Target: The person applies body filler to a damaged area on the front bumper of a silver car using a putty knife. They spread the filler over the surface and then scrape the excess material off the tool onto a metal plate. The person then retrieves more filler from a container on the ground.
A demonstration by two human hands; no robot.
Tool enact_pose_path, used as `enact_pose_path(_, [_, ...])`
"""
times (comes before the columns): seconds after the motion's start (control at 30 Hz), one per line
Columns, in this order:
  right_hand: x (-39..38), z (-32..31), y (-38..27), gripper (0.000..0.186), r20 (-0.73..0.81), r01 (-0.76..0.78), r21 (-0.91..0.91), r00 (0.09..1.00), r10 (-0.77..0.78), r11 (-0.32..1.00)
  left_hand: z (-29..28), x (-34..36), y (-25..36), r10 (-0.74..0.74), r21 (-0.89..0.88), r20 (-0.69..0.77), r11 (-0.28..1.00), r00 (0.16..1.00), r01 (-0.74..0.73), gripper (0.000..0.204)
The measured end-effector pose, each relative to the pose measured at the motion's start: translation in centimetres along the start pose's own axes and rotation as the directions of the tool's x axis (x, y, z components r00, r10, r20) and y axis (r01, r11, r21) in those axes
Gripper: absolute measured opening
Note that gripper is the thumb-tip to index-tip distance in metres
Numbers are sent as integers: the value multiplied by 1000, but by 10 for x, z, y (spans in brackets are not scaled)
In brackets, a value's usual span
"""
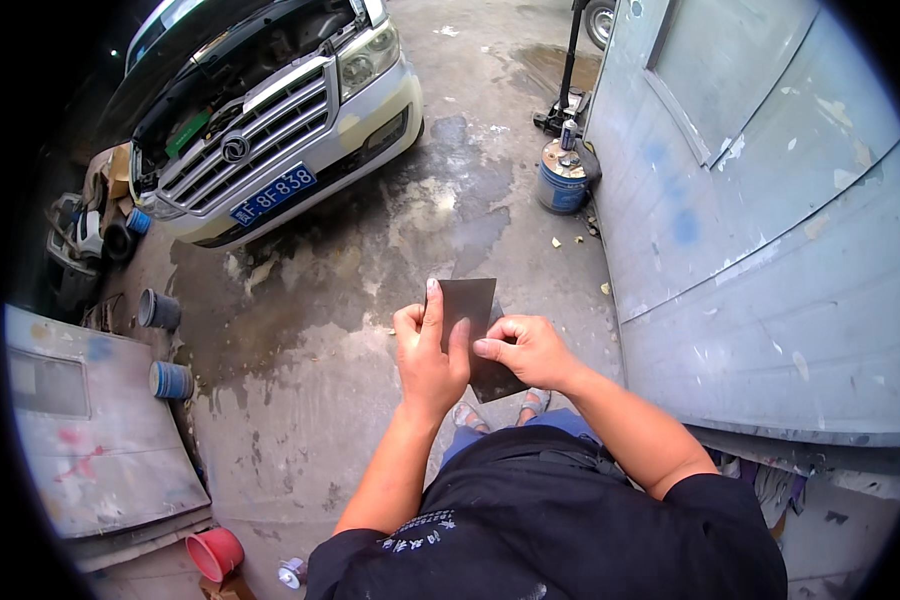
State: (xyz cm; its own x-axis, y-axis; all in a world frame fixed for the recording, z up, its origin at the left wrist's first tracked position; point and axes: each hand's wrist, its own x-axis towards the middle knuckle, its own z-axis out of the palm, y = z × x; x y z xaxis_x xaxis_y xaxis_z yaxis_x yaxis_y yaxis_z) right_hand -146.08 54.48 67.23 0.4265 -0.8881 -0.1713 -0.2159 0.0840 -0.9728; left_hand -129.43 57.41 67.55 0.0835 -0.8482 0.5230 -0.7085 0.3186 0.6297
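Observation:
A dark grey sheet, flat and thin like sandpaper, is held up in front of my body, apparently folded or doubled toward its lower right end. My left hand grips it from the left, with the thumb on its face and the index finger along its left edge. At the sheet's right side, my right hand pinches it between thumb and curled fingers. What lies behind the sheet is hidden.
Ahead on the left stands a white van with its hood raised. A blue drum with a can on top stands by the pale panel wall. Buckets and a red basin line the left beside a paint-spotted panel.

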Motion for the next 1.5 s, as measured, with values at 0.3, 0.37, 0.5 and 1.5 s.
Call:
enact_pose_path(0.3, [37,-69,-13,26,-392,216,223,913,-116,950,3,-15,-33,-250,-571,320,719,914,397,69])
enact_pose_path(0.37, [25,-68,-6,20,-290,172,266,953,-91,949,-9,-10,-25,-262,-785,610,-79,747,614,68])
enact_pose_path(0.5, [-4,-42,-16,31,-116,154,345,986,-120,926,-12,-5,-27,-160,-779,606,-315,779,542,59])
enact_pose_path(1.5, [5,-21,-25,35,-84,114,726,993,-77,678,-8,-8,-9,-285,-418,90,859,954,296,59])
